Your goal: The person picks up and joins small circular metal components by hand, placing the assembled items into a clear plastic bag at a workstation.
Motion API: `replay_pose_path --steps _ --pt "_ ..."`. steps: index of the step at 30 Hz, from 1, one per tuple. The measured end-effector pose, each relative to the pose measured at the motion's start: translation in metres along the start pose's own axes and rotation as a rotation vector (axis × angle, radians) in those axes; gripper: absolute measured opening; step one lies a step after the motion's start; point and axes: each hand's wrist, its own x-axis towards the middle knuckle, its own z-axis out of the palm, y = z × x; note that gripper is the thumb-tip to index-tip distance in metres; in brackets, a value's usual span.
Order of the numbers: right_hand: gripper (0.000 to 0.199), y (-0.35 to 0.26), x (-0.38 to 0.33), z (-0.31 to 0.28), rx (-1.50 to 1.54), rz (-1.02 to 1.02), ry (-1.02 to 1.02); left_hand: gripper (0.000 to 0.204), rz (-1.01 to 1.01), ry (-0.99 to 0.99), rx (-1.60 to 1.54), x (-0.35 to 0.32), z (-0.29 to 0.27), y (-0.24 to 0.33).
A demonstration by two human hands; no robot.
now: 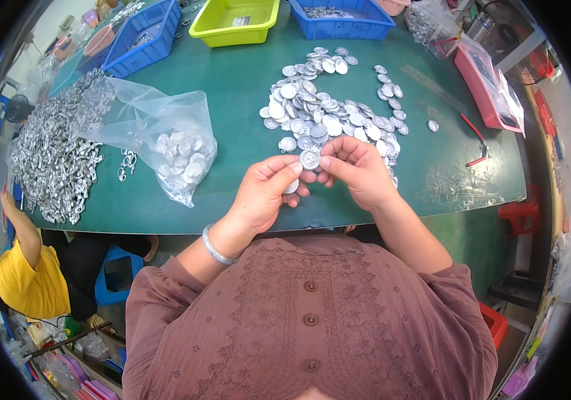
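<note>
In front of my chest, a round silver metal disc (pixel 309 159) with a raised pattern is pinched between both my hands. My left hand (pixel 264 192) grips its left edge with thumb and fingers. A second silver disc (pixel 291 187) shows below that thumb, tucked against the fingers. My right hand (pixel 363 175) pinches the right edge of the upper disc. Just beyond my hands spreads a loose pile of similar discs (pixel 332 125). To the left, a clear plastic bag (pixel 189 110) lies on the table with several discs inside.
A large heap of small silver metal parts (pixel 59 157) covers the table's left end. Blue trays (pixel 345 27) and a lime-green basket (pixel 233 33) line the far side. Red-handled pliers (pixel 476 143) and a pink tray (pixel 482 87) are on the right. A person in yellow (pixel 32 280) sits at left.
</note>
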Motion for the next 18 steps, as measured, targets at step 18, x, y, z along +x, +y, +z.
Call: replay_pose_path --steps 18 --pt "0.014 0.0022 -0.0012 0.0034 0.018 0.019 0.017 0.017 -0.006 0.006 -0.036 0.0027 -0.0034 -0.0032"
